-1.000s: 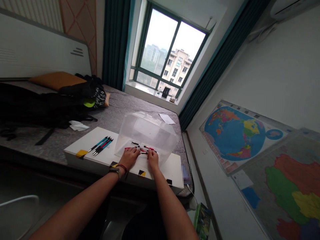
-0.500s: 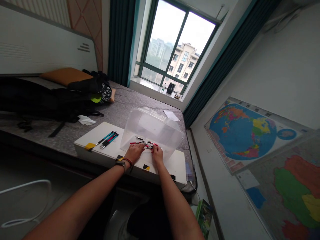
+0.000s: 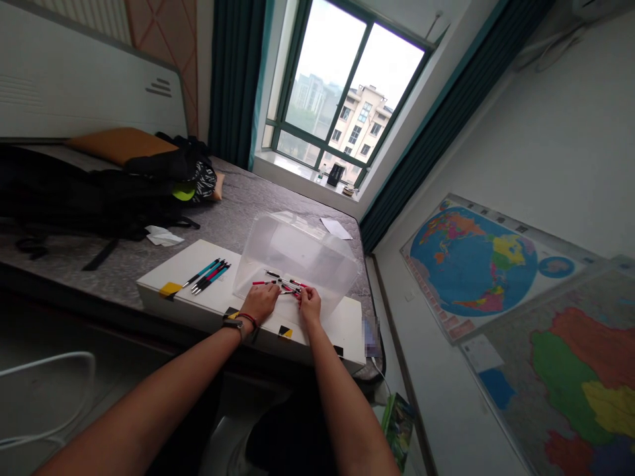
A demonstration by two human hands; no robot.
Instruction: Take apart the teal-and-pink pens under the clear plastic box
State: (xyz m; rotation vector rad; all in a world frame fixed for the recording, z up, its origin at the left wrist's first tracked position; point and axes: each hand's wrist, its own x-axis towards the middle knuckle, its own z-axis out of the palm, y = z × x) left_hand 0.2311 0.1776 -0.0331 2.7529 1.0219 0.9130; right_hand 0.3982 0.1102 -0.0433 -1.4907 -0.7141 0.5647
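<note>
Working over a white board (image 3: 171,266) with a smooth surface and square corners, the person has both bare hands close together near its middle. The left hand (image 3: 258,303), with a black watch (image 3: 232,324) and a thin red band (image 3: 247,319) on the wrist, is curved downward, and its fingers touch the left part of a loose bunch of slim pens (image 3: 280,284) in black, red and silver. The right hand (image 3: 310,305) is also curved, with its fingers held together at the right end of this bunch. I cannot tell if either hand really pinches a pen. The bunch lies at the near edge of a clear plastic box (image 3: 297,246), thin and cloudy, and I cannot tell if it is under the box. Some more pens (image 3: 208,276) lie side by side on the board, to the left. Compared with the earlier frame, the hands stay almost in the same place, and the whole view has shifted slightly.
</note>
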